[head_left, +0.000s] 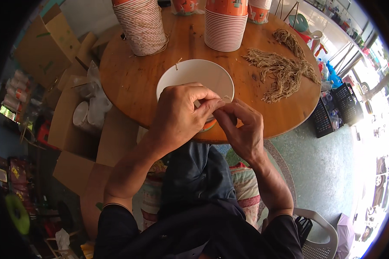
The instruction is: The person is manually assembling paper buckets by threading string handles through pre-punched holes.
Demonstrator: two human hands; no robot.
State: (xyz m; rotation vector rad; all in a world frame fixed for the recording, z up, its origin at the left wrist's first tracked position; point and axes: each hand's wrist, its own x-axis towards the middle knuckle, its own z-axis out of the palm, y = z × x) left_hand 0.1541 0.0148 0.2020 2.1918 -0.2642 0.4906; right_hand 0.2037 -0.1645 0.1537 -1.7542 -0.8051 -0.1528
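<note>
A white-lined paper bucket (pixel 194 71) with an orange outside stands at the near edge of the round wooden table, its mouth facing up. A short knotted end of twine (pixel 178 64) pokes out at its far rim. My left hand (pixel 181 114) and my right hand (pixel 243 129) meet over the bucket's near right rim, both closed in a pinch. A thin pale loop of cord (pixel 226 99) shows at their fingertips; the rest of it is hidden by the fingers. The bucket's near side is mostly covered by my hands.
On the wooden table (pixel 129 93) stand a tall stack of cord-wrapped buckets (pixel 142 30) and another bucket stack (pixel 226 32). Loose bundles of twine (pixel 285 71) lie at the right. An open cardboard box (pixel 67 125) holds white containers at the left; a black crate (pixel 326 114) stands right.
</note>
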